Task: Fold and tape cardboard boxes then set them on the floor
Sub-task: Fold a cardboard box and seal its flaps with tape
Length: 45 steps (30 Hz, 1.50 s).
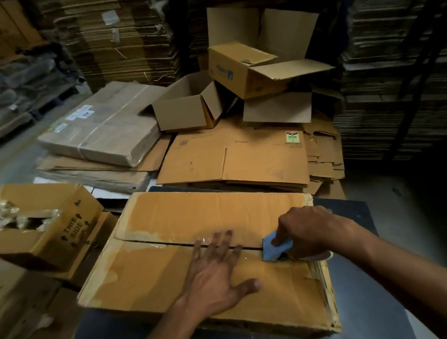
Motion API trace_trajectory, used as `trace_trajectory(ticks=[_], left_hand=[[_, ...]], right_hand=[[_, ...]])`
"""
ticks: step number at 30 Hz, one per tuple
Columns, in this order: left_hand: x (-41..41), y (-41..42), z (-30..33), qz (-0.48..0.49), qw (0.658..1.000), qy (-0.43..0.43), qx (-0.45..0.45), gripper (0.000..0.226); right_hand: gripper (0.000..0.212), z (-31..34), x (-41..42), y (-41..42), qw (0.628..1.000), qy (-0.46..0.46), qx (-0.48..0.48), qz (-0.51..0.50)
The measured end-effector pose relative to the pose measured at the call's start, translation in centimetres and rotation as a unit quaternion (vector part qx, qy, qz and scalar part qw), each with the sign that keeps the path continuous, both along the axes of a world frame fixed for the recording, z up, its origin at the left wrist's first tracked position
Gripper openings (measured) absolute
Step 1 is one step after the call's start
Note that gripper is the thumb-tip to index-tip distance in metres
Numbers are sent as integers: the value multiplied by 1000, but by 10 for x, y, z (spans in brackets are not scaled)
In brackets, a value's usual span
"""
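Note:
A brown cardboard box [171, 268] lies on a dark table [363, 299], its two top flaps meeting at a centre seam. Clear tape runs along part of the seam. My left hand [219, 275] presses flat on the flaps, fingers spread across the seam. My right hand [311, 232] grips a blue tape dispenser [275, 249] set on the seam near the box's right edge.
An open box marked "THIS SIDE UP" [49, 226] stands at the left. Beyond the table lie flattened cartons [242, 157], a wrapped bundle of flat cardboard [103, 127] and several assembled open boxes [247, 72]. Tall stacks of cardboard fill the back.

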<state>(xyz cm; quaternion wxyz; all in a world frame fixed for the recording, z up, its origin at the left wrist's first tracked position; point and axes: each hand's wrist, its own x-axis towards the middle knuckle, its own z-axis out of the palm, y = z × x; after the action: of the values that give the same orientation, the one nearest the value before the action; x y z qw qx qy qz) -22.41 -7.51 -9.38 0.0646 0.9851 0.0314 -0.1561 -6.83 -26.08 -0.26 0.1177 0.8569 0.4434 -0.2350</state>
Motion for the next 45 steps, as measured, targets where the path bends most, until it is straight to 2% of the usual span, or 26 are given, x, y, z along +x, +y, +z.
trace_trajectory(ticks=[4, 10, 20, 25, 29, 32, 34, 38, 45], left_hand=[[19, -49, -10, -39, 997, 24, -69, 115], [16, -45, -24, -58, 996, 7, -66, 112], [17, -47, -19, -84, 993, 38, -68, 113], [17, -15, -20, -119, 991, 42, -39, 110], [15, 42, -6, -135, 990, 42, -26, 96], [15, 34, 1, -148, 988, 33, 13, 105], [13, 0, -1, -134, 990, 35, 9, 117], [9, -56, -16, -39, 998, 34, -38, 135], [9, -61, -19, -22, 999, 21, -17, 126]], right_hand=[[51, 2, -1, 5, 999, -14, -31, -8], [59, 19, 5, 3, 995, 7, -95, -3], [64, 22, 8, -41, 991, 13, -135, 10], [57, 26, -2, -39, 996, 38, -78, -17], [45, 15, -18, 5, 999, 40, -32, -16], [44, 8, -18, 19, 999, 32, -29, -24], [48, 12, -15, 10, 998, 44, -30, -32], [56, 17, -16, -6, 999, 36, -33, -10], [60, 26, -10, -26, 998, 41, -49, -6]])
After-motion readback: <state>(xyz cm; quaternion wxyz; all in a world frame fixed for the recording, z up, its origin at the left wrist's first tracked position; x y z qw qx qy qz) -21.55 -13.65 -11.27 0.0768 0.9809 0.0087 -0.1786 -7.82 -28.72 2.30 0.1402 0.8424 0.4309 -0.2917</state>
